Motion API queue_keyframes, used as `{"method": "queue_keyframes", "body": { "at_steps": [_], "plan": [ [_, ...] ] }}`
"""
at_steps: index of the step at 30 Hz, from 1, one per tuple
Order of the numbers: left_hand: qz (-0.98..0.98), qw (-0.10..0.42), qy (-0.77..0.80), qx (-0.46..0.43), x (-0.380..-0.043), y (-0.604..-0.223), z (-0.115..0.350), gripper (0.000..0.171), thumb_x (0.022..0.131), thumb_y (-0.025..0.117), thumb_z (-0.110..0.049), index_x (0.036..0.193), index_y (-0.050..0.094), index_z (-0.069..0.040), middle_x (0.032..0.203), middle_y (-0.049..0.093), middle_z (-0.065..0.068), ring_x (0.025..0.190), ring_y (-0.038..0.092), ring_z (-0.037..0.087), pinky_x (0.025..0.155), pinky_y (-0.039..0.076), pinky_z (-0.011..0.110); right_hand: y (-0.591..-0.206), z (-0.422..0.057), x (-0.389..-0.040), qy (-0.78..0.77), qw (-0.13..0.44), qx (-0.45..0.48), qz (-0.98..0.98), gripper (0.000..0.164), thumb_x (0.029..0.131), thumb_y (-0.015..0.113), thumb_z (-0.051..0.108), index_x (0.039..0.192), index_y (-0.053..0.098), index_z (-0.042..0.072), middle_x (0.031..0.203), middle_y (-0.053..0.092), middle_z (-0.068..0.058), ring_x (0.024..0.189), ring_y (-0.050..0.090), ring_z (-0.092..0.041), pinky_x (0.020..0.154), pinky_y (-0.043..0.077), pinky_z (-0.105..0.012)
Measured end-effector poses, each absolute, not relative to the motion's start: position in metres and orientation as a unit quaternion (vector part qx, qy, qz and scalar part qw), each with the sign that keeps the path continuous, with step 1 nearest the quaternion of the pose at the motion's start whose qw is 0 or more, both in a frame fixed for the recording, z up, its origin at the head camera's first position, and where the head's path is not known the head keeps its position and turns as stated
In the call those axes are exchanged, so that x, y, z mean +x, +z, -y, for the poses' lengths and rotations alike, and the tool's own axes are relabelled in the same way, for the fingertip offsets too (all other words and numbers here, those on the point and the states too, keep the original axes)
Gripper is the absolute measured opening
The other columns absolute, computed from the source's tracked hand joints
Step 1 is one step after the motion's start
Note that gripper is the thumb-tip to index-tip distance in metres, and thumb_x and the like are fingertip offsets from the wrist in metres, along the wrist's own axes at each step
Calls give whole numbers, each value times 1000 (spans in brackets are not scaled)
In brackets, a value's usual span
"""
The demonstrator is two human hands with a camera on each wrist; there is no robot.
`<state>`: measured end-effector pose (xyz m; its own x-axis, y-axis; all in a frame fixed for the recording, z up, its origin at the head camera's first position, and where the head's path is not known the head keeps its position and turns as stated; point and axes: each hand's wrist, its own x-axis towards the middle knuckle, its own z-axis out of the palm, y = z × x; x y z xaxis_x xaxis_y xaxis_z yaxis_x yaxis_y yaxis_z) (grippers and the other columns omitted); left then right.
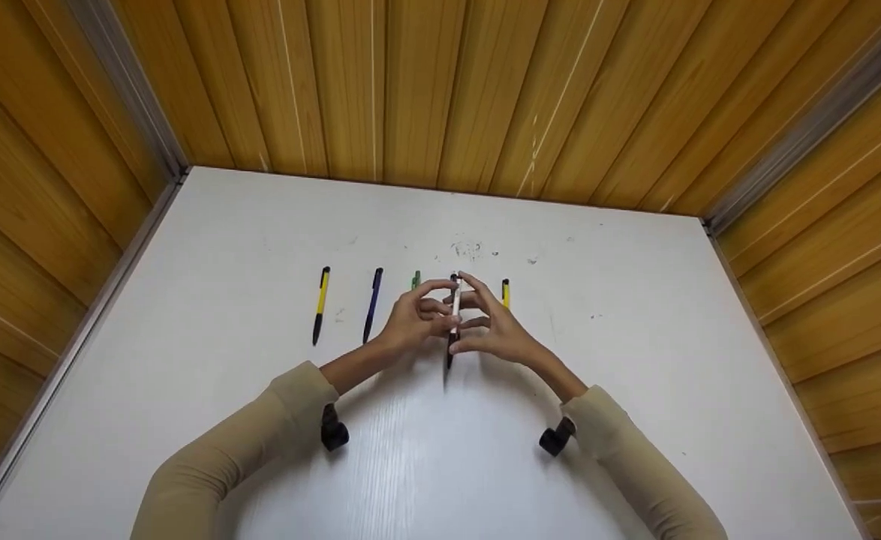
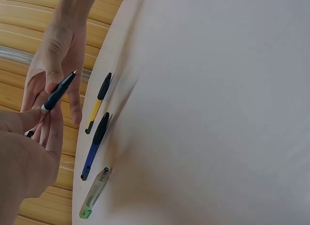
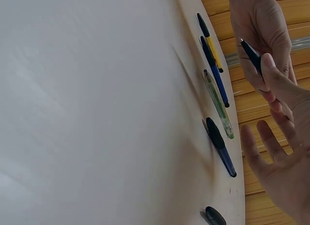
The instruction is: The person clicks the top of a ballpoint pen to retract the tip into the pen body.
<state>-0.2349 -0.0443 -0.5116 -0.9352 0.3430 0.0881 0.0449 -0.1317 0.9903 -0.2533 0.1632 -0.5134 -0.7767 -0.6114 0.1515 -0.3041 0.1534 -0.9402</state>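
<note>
A ballpoint pen [image 1: 455,306] with a white barrel and dark grip is held between both hands above the white table, its tip pointing down toward the person. My left hand [image 1: 412,319] pinches the barrel with thumb and index finger. On the other side, my right hand [image 1: 502,326] has its thumb on the dark grip [image 3: 250,54] and its index finger near the pen's top end. In the right wrist view its other fingers are spread. Behind the hands lie a partly covered green pen [image 1: 416,279] and a dark blue pen [image 3: 222,148].
To the left on the table [image 1: 208,315] lie a yellow-and-black pen [image 1: 322,304] and a blue pen [image 1: 373,304]. Another yellow pen [image 1: 506,292] lies just right of the hands, partly covered. Wood-plank walls [image 1: 418,90] enclose the table's back and sides.
</note>
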Motion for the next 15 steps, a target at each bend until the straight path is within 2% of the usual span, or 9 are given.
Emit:
{"method": "queue_keyframes", "body": {
  "at_steps": [3, 9, 15],
  "plan": [
    [-648, 106, 739, 152, -234, -511, 43, 56, 90, 71, 8, 142, 52, 1, 91, 75, 10, 89, 76, 30, 80, 66, 39, -512, -165, -255, -571, 149, -308, -747, 119, 78, 87, 0, 165, 5, 10, 143, 53, -25, 132, 52, -36, 104, 56, -49],
    [-647, 118, 738, 148, -232, -511, 43, 57, 91, 70, 7, 144, 50, 1, 100, 74, 23, 95, 76, 36, 82, 65, 38, -512, -167, -256, -567, 168, -305, -746, 124, 77, 88, 2, 165, 2, 15, 145, 53, -23, 131, 54, -39, 106, 55, -48],
    [-639, 125, 743, 155, -233, -511, 44, 60, 91, 69, 9, 146, 49, 0, 111, 69, 35, 100, 73, 41, 84, 65, 39, -510, -168, -259, -564, 168, -306, -749, 123, 78, 88, 4, 165, 2, 14, 144, 54, -22, 130, 55, -39, 105, 56, -45]
  ]
}}
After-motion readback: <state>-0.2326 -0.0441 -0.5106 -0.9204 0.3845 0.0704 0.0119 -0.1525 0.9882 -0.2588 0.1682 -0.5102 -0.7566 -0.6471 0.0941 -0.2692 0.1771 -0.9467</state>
